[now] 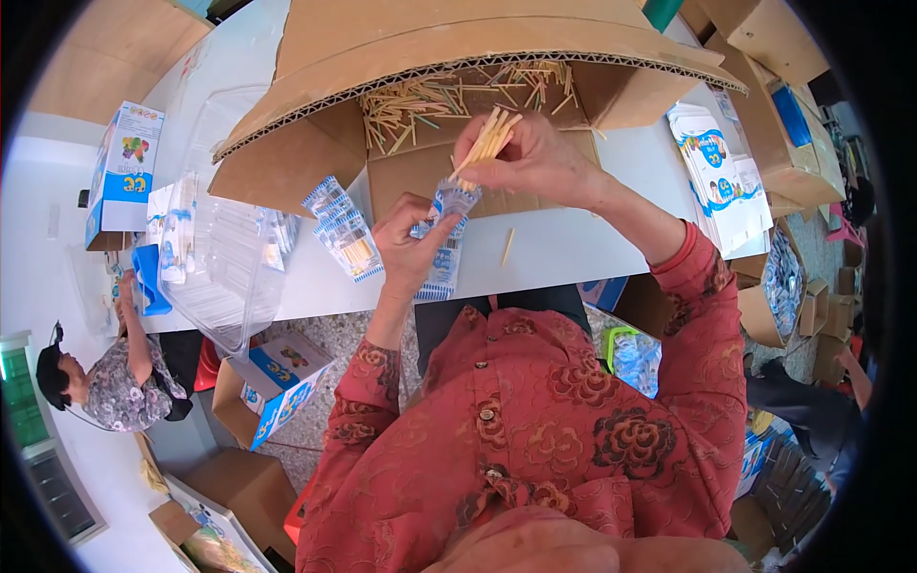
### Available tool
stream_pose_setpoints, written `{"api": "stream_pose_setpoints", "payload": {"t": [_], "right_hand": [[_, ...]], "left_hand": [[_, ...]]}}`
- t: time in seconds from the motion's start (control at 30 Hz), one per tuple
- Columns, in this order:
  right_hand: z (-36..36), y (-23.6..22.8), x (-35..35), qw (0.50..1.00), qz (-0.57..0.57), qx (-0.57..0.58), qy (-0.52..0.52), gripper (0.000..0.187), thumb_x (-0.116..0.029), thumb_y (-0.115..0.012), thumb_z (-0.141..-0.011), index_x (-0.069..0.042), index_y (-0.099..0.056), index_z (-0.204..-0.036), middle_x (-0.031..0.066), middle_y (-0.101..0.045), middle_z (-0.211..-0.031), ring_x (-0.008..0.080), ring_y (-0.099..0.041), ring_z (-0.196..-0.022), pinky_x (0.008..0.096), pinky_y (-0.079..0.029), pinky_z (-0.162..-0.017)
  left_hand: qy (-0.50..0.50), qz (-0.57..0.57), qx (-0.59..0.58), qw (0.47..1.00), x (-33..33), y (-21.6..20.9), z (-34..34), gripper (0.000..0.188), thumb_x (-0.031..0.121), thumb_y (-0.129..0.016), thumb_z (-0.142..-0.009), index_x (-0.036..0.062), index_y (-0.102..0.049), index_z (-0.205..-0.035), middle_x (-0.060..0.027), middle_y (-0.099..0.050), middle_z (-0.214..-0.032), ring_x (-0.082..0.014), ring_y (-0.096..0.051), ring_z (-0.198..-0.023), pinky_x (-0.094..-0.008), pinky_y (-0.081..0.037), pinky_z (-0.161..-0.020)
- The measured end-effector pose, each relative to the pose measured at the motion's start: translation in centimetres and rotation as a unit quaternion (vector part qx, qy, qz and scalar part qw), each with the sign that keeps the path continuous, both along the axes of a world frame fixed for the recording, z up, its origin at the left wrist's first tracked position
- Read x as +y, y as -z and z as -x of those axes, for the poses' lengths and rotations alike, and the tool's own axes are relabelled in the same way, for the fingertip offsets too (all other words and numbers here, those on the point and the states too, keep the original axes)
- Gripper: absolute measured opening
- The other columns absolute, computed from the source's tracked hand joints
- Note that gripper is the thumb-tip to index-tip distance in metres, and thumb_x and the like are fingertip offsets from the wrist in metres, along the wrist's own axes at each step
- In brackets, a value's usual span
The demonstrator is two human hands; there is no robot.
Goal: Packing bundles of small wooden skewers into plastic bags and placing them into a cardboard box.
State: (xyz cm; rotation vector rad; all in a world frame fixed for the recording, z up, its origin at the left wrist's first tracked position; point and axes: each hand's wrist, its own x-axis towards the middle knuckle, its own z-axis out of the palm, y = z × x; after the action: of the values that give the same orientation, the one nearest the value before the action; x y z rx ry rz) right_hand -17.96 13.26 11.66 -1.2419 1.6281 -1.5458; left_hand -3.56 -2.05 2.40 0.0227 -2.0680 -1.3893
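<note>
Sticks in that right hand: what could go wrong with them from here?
The sticks fan out unevenly in the right hand, so a few might slip free; a loose stick lies on the table.

The packet in the left hand looks thin, so its mouth could crumple or tear against the stick ends.

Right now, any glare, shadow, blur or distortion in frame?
Head view: fisheye bows the near edge of the table and leaves black at both sides; head view: pale glints on the clear tray; head view: the carton is dimmer inside than the bright table; head view: no strong blur on the sticks in the right hand or the packet in the left hand.
</note>
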Motion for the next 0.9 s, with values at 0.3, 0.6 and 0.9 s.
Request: {"api": "stream_pose_setpoints", "payload": {"t": [0.3, 0.6, 0.9], "right_hand": [[-0.9, -0.9, 0.3, 0.995, -0.038, 0.090, 0.013, 0.013, -0.008, -0.067, -0.081, -0.004, -0.060, -0.091, 0.0001, -0.060, -0.087, 0.0073, -0.055, -0.079, 0.0214, -0.044, -0.069], [2.4, 0.0, -0.5, 0.981, -0.130, 0.141, 0.016, 0.017, -0.019, -0.066, -0.082, -0.004, -0.061, -0.090, 0.0008, -0.060, -0.076, 0.0089, -0.055, -0.071, 0.0248, -0.044, -0.065], [3.6, -2.6, -2.2, 0.969, -0.208, 0.075, 0.113, 0.036, -0.040, -0.057, -0.089, -0.005, -0.065, -0.092, -0.0003, -0.060, -0.081, 0.0066, -0.052, -0.074, 0.0230, -0.043, -0.069]], "left_hand": [[0.025, -0.148, -0.001, 0.989, 0.4, 1.1, 0.4, 0.014, -0.001, -0.074, -0.072, -0.0014, -0.060, -0.074, -0.0042, -0.060, -0.075, -0.0096, -0.055, -0.068, -0.0223, -0.043, -0.060], [0.045, -0.165, -0.097, 0.980, 0.2, 0.2, 2.0, 0.011, 0.003, -0.073, -0.076, -0.0019, -0.063, -0.079, -0.0006, -0.058, -0.078, -0.0037, -0.051, -0.065, -0.0184, -0.040, -0.056], [0.011, -0.114, -0.122, 0.986, -1.3, 0.0, 5.8, 0.012, 0.009, -0.071, -0.080, -0.0011, -0.066, -0.084, 0.0026, -0.060, -0.072, -0.0011, -0.048, -0.063, -0.0165, -0.038, -0.055]]}}
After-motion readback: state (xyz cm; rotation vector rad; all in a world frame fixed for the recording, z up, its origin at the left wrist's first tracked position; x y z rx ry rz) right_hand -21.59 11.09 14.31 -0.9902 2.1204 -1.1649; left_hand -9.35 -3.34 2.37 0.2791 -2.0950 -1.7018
